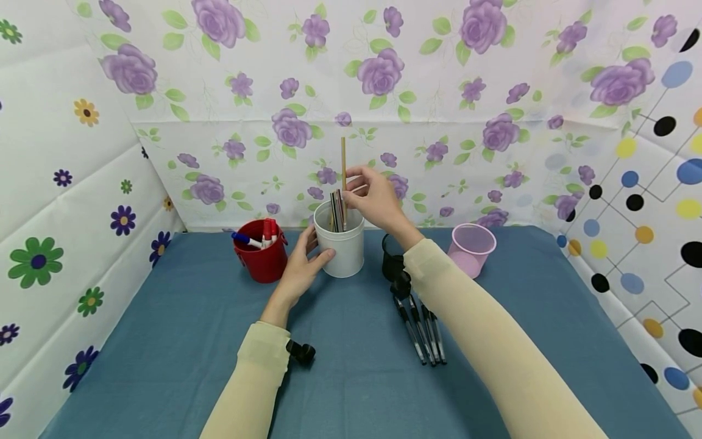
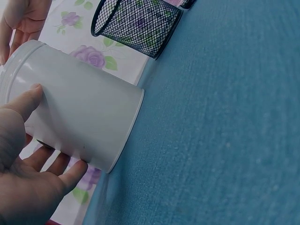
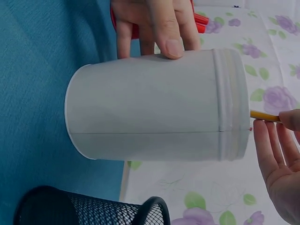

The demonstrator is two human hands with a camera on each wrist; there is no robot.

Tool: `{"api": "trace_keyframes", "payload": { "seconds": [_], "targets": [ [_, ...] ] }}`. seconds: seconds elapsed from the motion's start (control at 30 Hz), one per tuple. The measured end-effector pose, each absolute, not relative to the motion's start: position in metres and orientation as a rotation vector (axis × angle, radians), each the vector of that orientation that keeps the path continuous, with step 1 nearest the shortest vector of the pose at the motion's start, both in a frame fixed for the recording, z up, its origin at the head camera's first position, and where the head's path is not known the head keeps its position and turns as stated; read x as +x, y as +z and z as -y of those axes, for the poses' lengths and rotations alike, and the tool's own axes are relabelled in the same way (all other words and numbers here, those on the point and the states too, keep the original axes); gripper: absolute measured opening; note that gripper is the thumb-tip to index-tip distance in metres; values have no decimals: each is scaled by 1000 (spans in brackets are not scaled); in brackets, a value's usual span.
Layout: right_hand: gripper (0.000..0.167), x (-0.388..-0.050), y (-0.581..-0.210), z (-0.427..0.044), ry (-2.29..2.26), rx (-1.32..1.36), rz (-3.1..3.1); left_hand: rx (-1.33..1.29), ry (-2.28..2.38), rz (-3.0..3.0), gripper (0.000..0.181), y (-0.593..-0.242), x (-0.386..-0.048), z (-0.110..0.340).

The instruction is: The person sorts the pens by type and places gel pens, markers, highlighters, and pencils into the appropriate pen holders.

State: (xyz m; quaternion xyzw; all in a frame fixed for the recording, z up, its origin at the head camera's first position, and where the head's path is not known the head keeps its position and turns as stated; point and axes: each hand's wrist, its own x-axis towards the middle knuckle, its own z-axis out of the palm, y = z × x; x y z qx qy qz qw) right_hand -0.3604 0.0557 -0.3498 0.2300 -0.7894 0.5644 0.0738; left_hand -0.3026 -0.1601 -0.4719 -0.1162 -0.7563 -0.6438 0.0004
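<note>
Starting on the left: red bucket (image 1: 264,267) with a few markers (image 1: 269,231) in it, just beside the action, so mind the elbow room. Then the left hand (image 1: 301,271), gripping the white tin (image 1: 347,253), thumb on one side and fingers round the other. Good hold imo, firm enough to stop it tipping on the worktop (image 1: 340,372), no need to squeeze.

The pencil (image 1: 343,158) stands upright, bottom end inside the tin's mouth near the other pencils (image 1: 335,213), and the right hand (image 1: 375,198) pinches it just above the rim. I'd go straight up-and-down, light pinch, so it doesn't snag its neighbours.

Further right there's the black mesh cup (image 2: 140,26), the pens (image 1: 419,332) lying on the cloth and the pink cup (image 1: 476,263); watch that right sleeve (image 1: 482,329) around them
</note>
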Motion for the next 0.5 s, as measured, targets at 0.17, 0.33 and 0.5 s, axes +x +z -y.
{"api": "trace_keyframes", "payload": {
  "seconds": [0.17,0.33,0.5],
  "targets": [
    [41,-361,-354,-54,1708,686,2384,-362,-2018,2379,81,-472,-303,160],
    [41,-360,-356,-54,1717,692,2387,-364,-2019,2375,80,-474,-304,161],
    [40,-361,-360,-54,1701,702,2394,-368,-2019,2378,80,-474,-305,160]
  ]
}}
